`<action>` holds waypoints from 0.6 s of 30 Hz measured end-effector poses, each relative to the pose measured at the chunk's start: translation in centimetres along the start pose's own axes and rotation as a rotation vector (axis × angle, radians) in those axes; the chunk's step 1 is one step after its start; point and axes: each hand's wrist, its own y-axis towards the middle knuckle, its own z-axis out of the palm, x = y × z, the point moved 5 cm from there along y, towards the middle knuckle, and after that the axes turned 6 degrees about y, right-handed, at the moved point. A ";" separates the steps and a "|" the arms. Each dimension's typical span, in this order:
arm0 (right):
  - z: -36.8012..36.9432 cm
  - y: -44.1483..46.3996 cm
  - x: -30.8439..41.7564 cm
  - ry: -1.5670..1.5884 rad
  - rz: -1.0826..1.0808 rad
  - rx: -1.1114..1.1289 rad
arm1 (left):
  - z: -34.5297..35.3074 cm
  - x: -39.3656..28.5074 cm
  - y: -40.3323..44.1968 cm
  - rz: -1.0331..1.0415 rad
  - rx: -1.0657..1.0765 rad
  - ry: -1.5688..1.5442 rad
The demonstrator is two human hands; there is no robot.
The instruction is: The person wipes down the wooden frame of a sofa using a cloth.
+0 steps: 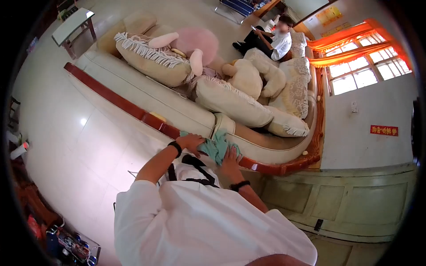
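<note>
A crumpled green cloth (217, 147) lies over the polished reddish-brown wooden rim (163, 127) along the back of a cream sofa (173, 106). My left hand (191, 142), with a dark band at the wrist, grips the cloth's left side; a bit of cloth shows beyond its fingers. My right hand (230, 165), also with a dark wristband, presses on the cloth's right end with its fingers on the fabric. The undersides of both hands are hidden.
Fringed cushions (233, 101) and a large pink plush toy (197, 45) crowd the sofa. Another person (280, 42) sits at its far end with a phone. A green door (337, 201) is at right, and a small table (73, 25) stands far left.
</note>
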 end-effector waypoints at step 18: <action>-1.5 2.5 -1.3 0.048 -0.455 0.400 | 1.0 -1.3 0.2 -0.224 -0.170 -0.197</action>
